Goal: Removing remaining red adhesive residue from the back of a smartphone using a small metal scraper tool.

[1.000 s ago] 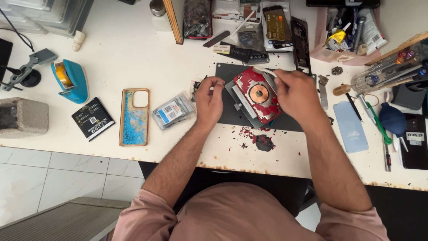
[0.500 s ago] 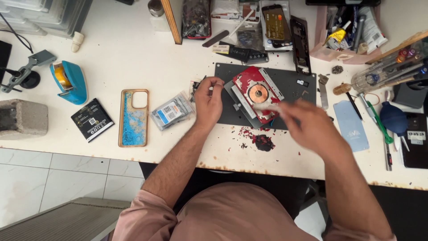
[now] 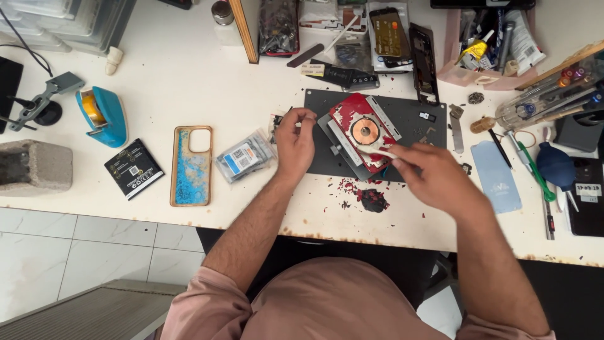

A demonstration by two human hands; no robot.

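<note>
— Where is the phone?

— At centre frame, the red phone [image 3: 363, 133] lies back-up and tilted in a clamp on the dark mat [image 3: 415, 116], so it stays put while the back is scraped. Red chips [image 3: 362, 192] litter the table edge just below.

— And the hands?

— The left hand [image 3: 296, 141] sits at the mat's left edge, thumb and forefinger pressed together on something small; I can't tell what. The right hand [image 3: 434, 179], lower right of the phone, pinches a thin pale tool [image 3: 377, 150] whose tip rests on the back near the copper coil [image 3: 365, 131], probably a blade, though it's blurred.

— Anything nearby?

— A blue case [image 3: 191, 165] and packets [image 3: 244, 157] left of the hand.
</note>
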